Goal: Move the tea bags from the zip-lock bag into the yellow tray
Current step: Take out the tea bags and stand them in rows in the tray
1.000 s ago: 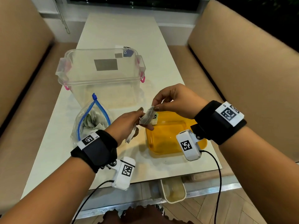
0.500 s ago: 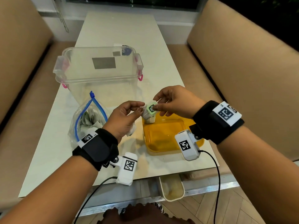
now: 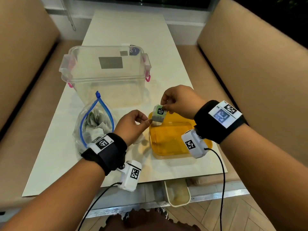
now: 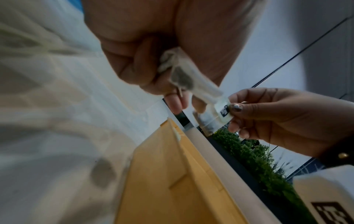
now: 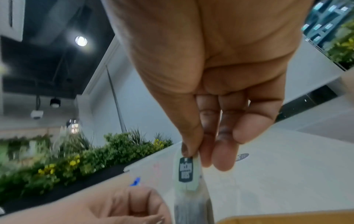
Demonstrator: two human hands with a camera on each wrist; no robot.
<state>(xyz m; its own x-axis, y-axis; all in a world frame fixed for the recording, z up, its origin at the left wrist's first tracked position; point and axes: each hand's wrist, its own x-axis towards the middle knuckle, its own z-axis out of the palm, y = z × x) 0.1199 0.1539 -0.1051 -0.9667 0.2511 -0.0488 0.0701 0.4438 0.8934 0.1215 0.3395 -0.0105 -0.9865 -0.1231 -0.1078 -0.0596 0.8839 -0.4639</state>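
An open zip-lock bag (image 3: 93, 125) with a blue seal lies at the left, several tea bags inside. The yellow tray (image 3: 175, 139) sits to its right with nothing lying in it. My right hand (image 3: 164, 107) pinches a tea bag (image 3: 158, 115) by its green tag (image 5: 185, 171) over the tray's far left corner. My left hand (image 3: 146, 121) is just left of it, fingers curled round another tea bag (image 4: 182, 72), whose white paper hangs below the palm (image 3: 139, 139). The thumb and fingertip (image 4: 175, 101) hover beside the hanging bag.
A clear lidless plastic box (image 3: 106, 72) with pink clips stands behind the zip-lock bag. The white table (image 3: 126, 27) runs between two tan bench seats. A small cream bin (image 3: 177, 192) sits under the table's near edge.
My right hand has taken the tea bag by its tag and drawn it up and right, away from my left hand. The green tag now faces up over the tray's corner.
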